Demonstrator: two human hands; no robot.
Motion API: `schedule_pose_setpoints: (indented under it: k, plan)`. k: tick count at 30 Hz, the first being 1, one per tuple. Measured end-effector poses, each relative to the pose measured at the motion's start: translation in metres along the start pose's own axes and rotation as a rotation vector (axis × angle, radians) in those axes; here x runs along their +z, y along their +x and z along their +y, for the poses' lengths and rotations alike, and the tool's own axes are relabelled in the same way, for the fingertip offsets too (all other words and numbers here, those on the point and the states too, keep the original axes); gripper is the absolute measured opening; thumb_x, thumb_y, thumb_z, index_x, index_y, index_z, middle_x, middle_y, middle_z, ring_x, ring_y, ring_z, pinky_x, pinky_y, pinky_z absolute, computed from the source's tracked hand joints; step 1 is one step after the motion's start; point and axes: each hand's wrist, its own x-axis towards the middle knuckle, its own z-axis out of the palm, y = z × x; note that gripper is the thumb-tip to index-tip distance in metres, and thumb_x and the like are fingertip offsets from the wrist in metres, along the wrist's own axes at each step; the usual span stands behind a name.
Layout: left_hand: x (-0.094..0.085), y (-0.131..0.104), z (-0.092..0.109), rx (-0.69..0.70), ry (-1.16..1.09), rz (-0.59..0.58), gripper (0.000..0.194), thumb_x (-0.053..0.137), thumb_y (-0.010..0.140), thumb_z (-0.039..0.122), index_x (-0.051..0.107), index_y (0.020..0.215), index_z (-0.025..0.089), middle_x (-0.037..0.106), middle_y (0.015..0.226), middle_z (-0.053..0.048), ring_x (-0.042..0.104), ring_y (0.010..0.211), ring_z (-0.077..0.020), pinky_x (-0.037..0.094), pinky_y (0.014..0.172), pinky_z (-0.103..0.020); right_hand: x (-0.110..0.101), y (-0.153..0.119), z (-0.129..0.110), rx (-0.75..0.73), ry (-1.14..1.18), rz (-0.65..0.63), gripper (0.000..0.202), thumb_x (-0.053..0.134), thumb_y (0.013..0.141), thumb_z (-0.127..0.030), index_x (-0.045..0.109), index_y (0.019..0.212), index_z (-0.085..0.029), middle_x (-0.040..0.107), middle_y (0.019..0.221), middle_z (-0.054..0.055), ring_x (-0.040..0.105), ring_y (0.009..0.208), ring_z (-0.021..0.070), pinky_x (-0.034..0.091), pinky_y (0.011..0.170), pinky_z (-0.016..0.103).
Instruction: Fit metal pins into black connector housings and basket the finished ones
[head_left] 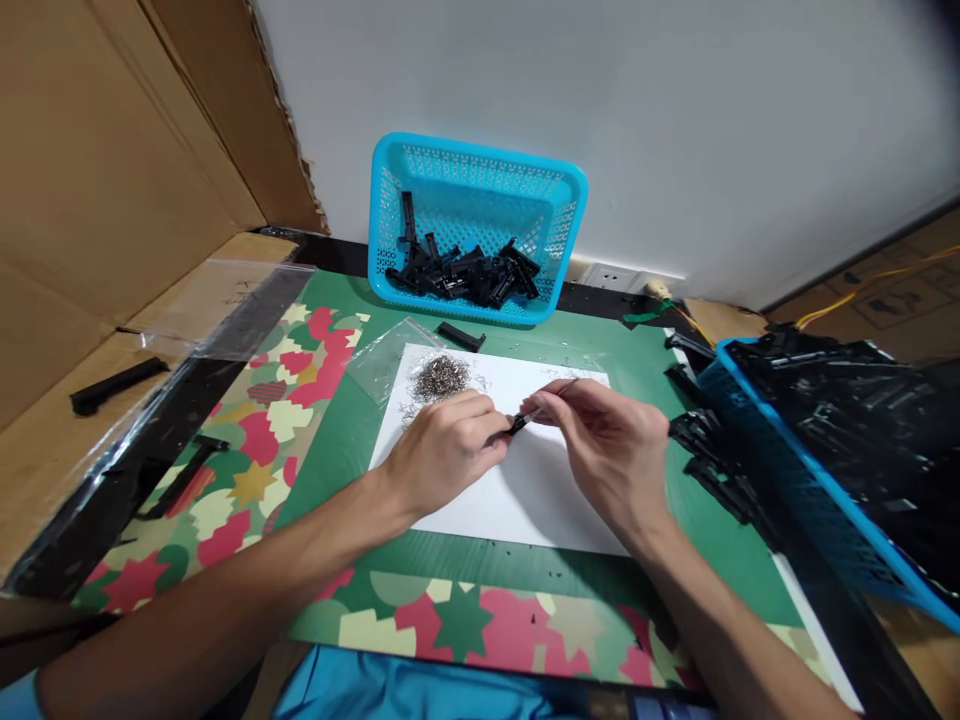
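Over the white sheet [487, 510], my left hand [450, 440] is closed around a small black plastic part [516, 425], whose end sticks out between the fingers. My right hand [607, 430] pinches a thin metal tool [534, 411], its tip touching the black part. A pile of tiny metal pieces [441, 377] lies on the sheet's upper left, just beyond my left hand. Behind the sheet rests a single black part [460, 337], beside a clear plastic bag [390, 362].
A blue basket [480, 155] with black parts stands at the back. Another blue basket [810, 450], heaped with black parts, is at the right, with several loose parts [712, 460] beside it. Cardboard [112, 130] rises at the left. A socket [609, 277] is on the wall.
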Motion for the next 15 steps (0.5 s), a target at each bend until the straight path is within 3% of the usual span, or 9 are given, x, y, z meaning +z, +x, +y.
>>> schedule_pose_setpoints:
  k: [8,15]
  plan:
    - [-0.0002,-0.0002,-0.0008,0.013,-0.009,-0.001,0.014,0.063,0.097,0.013,0.076,0.092,0.013,0.074,0.091,-0.009,0.068,0.088,-0.0236,0.054,0.079,-0.036,0.0080,-0.0033,0.0041,-0.003,-0.016,-0.046,0.015,0.073,0.098,-0.030,0.075,0.087,-0.021,0.080,0.079,0.002,0.075,0.065,0.0159,0.061,0.063,0.026]
    - [0.0008,0.0011,0.0032,-0.010,0.012,0.026,0.016,0.063,0.096,0.015,0.075,0.086,0.013,0.068,0.078,-0.006,0.064,0.076,-0.0203,0.050,0.071,-0.032,0.0109,-0.0042,0.0006,-0.099,-0.081,-0.050,0.018,0.068,0.100,-0.024,0.073,0.083,-0.020,0.076,0.076,0.001,0.067,0.061,0.0122,0.054,0.059,0.024]
